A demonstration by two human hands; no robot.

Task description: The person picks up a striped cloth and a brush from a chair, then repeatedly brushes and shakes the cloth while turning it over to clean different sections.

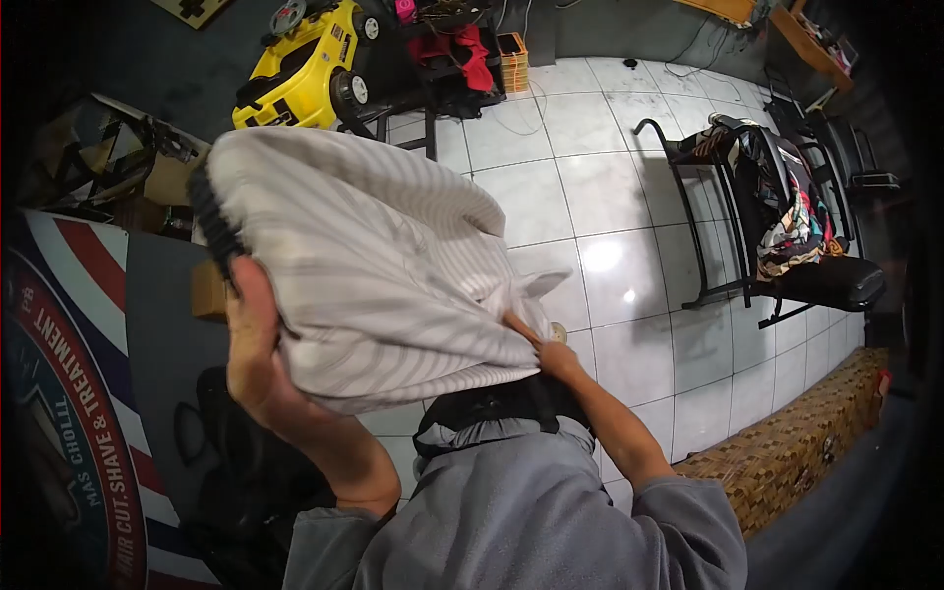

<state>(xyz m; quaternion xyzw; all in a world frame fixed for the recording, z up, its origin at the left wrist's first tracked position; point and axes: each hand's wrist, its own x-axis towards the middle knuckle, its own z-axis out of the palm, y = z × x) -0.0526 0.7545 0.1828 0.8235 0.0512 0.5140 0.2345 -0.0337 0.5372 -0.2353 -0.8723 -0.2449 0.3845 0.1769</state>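
Note:
A large white cloth with grey stripes (364, 256) is bunched and stretched in front of me, folds running across it. My left hand (258, 344) grips its left end from below, thumb up along the edge and the other fingers hidden behind it. A dark, ridged strip (214, 216) shows along that same end, just above the thumb. On the right, my right hand (557, 359) is closed on a gathered part of the cloth near my waist, with one finger stretched along the fabric.
A yellow toy car (305, 64) stands beyond the cloth. To the right is a black-framed chair (688, 216) with patterned fabric (792, 231) on it. A barber sign (74, 413) stands at left, a woven-pattern bench (787, 442) at lower right. White tiles (610, 177) cover the floor.

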